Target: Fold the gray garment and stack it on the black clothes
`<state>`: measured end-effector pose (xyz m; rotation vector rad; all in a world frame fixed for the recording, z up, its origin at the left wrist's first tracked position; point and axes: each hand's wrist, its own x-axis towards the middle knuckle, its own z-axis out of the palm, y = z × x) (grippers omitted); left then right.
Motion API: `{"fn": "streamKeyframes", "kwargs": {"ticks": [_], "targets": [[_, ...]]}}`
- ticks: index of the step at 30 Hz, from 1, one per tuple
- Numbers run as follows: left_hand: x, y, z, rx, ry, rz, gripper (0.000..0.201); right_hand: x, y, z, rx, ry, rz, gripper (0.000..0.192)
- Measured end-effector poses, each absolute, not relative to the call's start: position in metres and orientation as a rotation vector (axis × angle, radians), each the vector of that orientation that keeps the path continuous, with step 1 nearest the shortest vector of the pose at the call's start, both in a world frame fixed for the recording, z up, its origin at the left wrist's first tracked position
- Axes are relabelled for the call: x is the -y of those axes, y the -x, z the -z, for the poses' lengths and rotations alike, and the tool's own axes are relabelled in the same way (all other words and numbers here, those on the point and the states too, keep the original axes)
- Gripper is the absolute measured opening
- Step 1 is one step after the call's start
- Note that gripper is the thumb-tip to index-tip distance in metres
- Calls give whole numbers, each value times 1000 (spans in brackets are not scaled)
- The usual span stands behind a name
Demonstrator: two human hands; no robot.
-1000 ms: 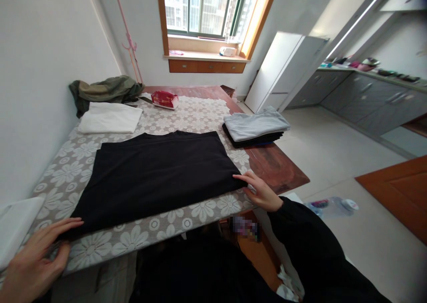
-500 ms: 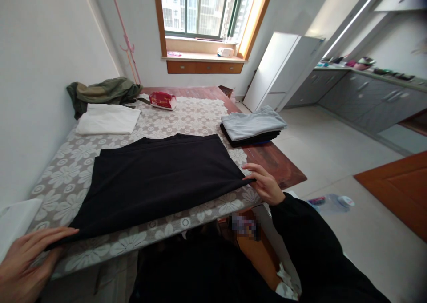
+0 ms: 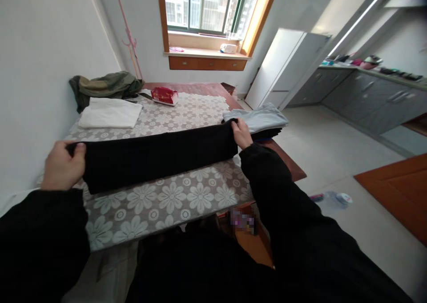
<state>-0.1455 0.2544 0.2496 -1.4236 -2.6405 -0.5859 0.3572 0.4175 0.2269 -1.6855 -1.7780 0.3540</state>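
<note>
A black garment (image 3: 160,156), doubled over into a long narrow band, stretches between my two hands above the table. My left hand (image 3: 65,164) grips its upper left corner, thumb on top. At the other end, my right hand (image 3: 241,133) pinches the upper right corner, close beside a stack of folded clothes (image 3: 262,118) with a light grey piece on top and dark ones below. What kind of garment the black cloth is, I cannot tell. A folded white cloth (image 3: 110,113) lies on the table behind the band's left half.
A flower-patterned tablecloth (image 3: 173,198) covers most of the wooden table (image 3: 282,160). A red tissue pack (image 3: 164,96) and an olive-green bag or jacket (image 3: 106,89) lie at the back. Below the near edge is an open drawer or box (image 3: 253,247). A plastic bottle (image 3: 336,199) is on the floor.
Both hands have lifted the near edge of the black garment and carried it away from me, folding the wide sheet into a narrow band. More tablecloth shows in front.
</note>
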Motion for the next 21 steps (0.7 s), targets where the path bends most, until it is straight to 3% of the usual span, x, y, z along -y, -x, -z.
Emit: {"fn": "streamKeyframes", "kwargs": {"ticks": [6,13,21], "targets": [[-302,106,-233,2848,1540,170,61,-450,-314,-197,2107,2029,-259,30],[-301,122,-207,2759,1465,248,53,-448,-317,-182,2317,2049,-121,47],[-301,127,-205,2691,1587,279,61,-445,-315,-192,2500,1942,28,45]]}}
